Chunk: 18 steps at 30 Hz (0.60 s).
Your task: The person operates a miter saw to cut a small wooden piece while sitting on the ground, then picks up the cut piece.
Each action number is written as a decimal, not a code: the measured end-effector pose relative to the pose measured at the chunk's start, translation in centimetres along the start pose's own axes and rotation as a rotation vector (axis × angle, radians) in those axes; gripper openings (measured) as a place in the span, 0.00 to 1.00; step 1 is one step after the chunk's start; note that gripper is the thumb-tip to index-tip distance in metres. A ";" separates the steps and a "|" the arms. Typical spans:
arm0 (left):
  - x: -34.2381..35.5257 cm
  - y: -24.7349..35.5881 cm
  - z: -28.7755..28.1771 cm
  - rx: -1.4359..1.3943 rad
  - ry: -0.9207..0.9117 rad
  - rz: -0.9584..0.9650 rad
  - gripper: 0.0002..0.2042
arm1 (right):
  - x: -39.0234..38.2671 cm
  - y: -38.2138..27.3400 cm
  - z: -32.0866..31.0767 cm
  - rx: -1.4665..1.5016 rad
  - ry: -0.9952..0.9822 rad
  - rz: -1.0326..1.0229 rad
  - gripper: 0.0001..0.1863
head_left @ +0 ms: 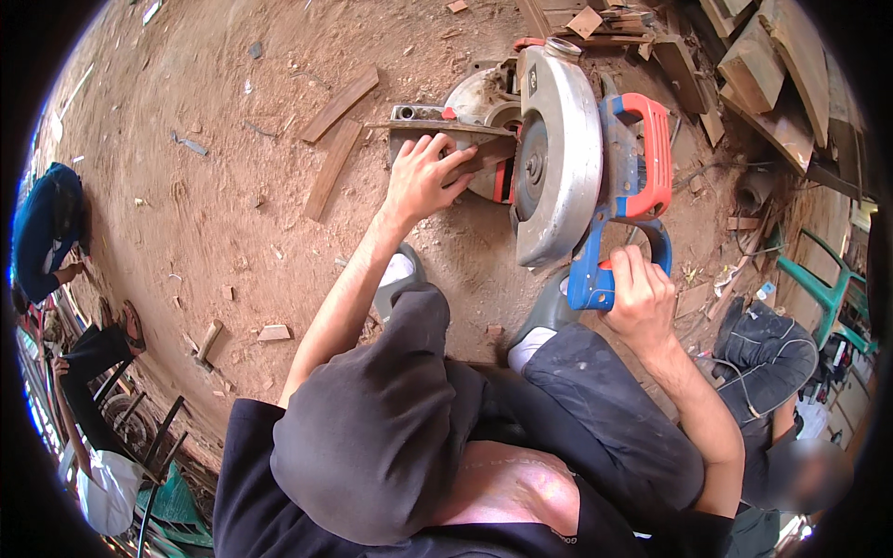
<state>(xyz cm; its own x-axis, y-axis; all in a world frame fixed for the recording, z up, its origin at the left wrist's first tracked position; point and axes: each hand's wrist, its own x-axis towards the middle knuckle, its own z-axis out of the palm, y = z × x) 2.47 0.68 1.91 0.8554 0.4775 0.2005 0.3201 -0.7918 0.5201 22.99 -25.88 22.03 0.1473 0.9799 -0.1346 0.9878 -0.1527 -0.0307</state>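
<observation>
A circular chop saw [558,149] with a silver blade guard, red carrying handle and blue trigger handle [591,274] stands on the dirt ground in front of me. My left hand [423,181] has its fingers curled over a dark wooden piece [488,152] lying along the saw's metal fence, left of the blade. My right hand [637,293] is closed around the blue handle at the saw's lower right. My gray-shod feet are either side below the saw, partly hidden by my dark trousers.
Loose boards [339,102] lie on the ground [233,158]. A woodpile [763,74] fills the upper right, above a green chair [828,288]. Two people [46,232] [98,474] are at the left edge; another person [763,372] sits close by at right, near cables.
</observation>
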 end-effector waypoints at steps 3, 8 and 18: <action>0.1 0.0 -0.1 0.005 -0.006 0.005 0.20 | 1.9 -0.5 -1.4 -0.034 0.182 -0.084 0.14; 0.2 0.6 0.1 0.010 0.010 -0.001 0.20 | 0.8 -0.4 -0.6 0.124 0.137 -0.012 0.12; 0.1 0.5 0.2 -0.016 0.005 -0.025 0.20 | -0.3 -0.1 1.9 0.116 0.137 -0.023 0.13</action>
<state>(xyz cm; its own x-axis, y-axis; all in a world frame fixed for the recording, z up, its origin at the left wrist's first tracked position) 2.78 0.27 1.97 0.8450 0.4993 0.1916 0.3350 -0.7734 0.5381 22.75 -26.44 20.19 0.1380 0.9904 0.0034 0.9797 -0.1360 -0.1471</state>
